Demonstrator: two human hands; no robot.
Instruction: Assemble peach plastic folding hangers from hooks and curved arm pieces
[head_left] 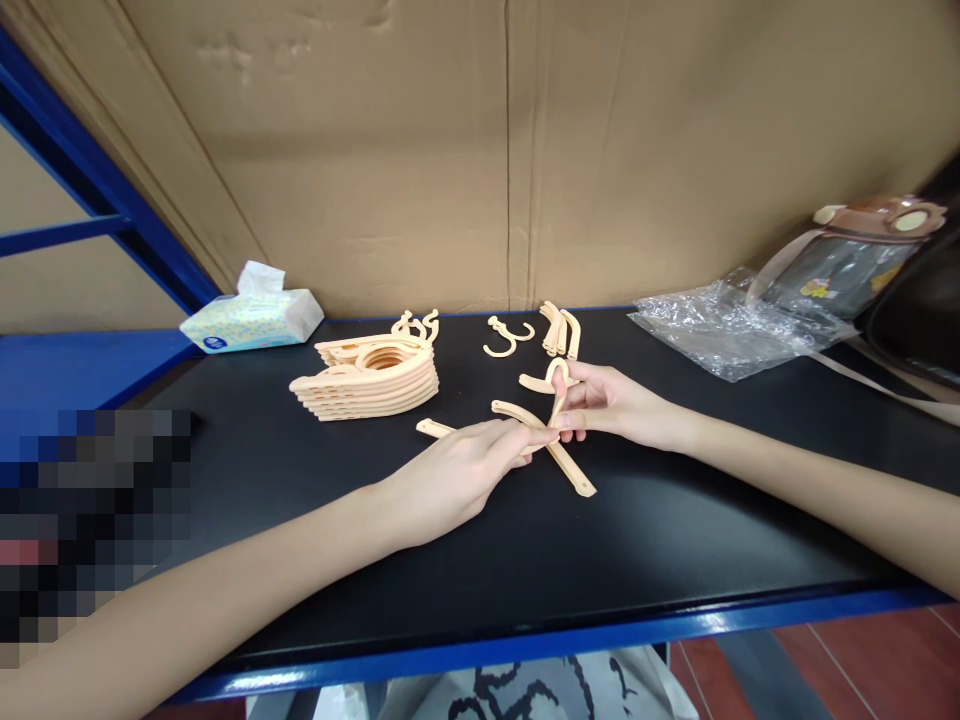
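Note:
My right hand [596,403] pinches a cream plastic hook [557,372], its curved end pointing up. Fingers of my left hand [480,462] are closed on a cream hanger arm [435,428], whose far end sticks out to the left; its inner end meets the hook's base between both hands, partly hidden by the fingers. Another cream arm [573,470] lies slantwise on the black table beneath the hands. Just behind my right fingers is one more cream piece [534,384], partly covered.
Left of the hands sits a stack of cream hangers [367,385], with hooks [420,325] behind it. Loose hooks [500,345] and curved arms [555,330] lie farther back. A tissue box [255,318] stands back left; crumpled clear plastic [731,325] and a bottle [855,265] are at right.

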